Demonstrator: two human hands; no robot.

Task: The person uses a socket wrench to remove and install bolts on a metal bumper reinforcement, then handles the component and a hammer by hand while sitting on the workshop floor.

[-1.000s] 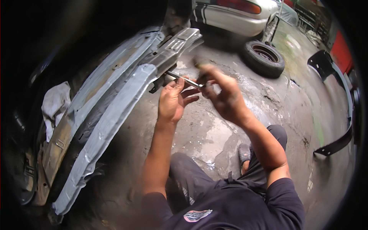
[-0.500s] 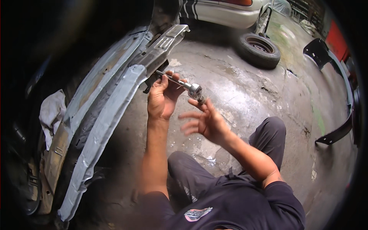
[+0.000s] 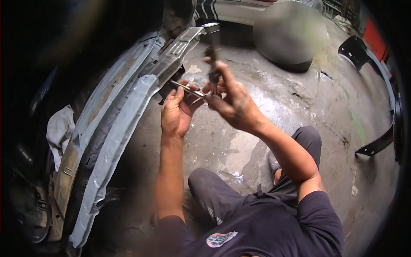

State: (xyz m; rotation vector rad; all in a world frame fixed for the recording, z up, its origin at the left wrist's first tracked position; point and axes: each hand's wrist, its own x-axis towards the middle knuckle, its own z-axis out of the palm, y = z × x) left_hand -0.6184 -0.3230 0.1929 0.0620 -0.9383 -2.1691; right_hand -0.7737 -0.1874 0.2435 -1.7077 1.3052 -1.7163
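A slim metal extension bar point(image 3: 187, 88) runs from beside the grey metal panel point(image 3: 128, 113) toward my right hand. My left hand point(image 3: 176, 115) is closed around it, thumb and fingers steadying the shaft. My right hand point(image 3: 237, 100) grips a ratchet wrench point(image 3: 213, 64) at the other end of the bar. Its handle stands upward and is smeared by motion, while my fingers hide the ratchet's head. The bar's far tip reaches a dark bracket point(image 3: 166, 91) under the panel's edge; whether it sits on a fastener there I cannot tell.
Ahead on the concrete floor lies a tire point(image 3: 299, 66), mostly covered by a blurred patch. A white car point(image 3: 239, 10) stands behind. Off to the right is a curved dark bumper point(image 3: 379, 143). A pale cloth point(image 3: 59, 132) hangs at the left by the panel.
My right hand has moved up and left and closed on the ratchet wrench, whose handle now points upward. My left hand stays on the bar, nearly in place.
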